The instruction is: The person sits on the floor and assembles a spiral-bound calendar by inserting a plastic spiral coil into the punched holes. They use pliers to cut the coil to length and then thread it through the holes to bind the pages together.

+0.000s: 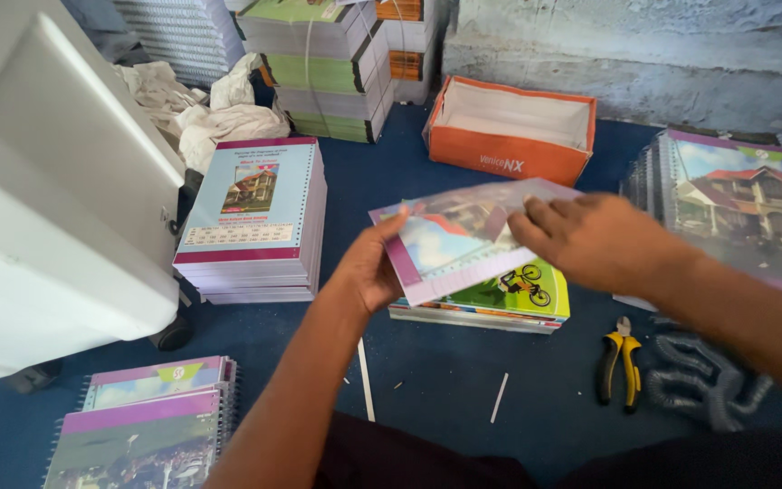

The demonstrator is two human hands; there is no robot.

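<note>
both hands hold one loose printed cover sheet [457, 243] just above the short pile of notebooks [500, 303] that lies on the blue floor [445, 362]. the left hand [368, 272] pinches the sheet's near-left edge, thumb on top and fingers curled under, so the fingers are narrow and closed on the sheet. the right hand [595, 240] lies flat over the far-right corner, fingers [536, 217] spread long and pressing it; what its thumb does below cannot be told. the sheet is tilted, its left end lower than its right, and is not yet square with the pile. to do this well, it seems best to keep the pinch light so the glossy sheet does not crease, level it, and match its punched edge to the pile's own edge before letting it down. right of the pile lie yellow-handled pliers [620, 362] and dark wire coils [703, 380]; behind the pile stands an open orange box [509, 131]; left of the pile stands a taller stack of notebooks [255, 226].
</note>
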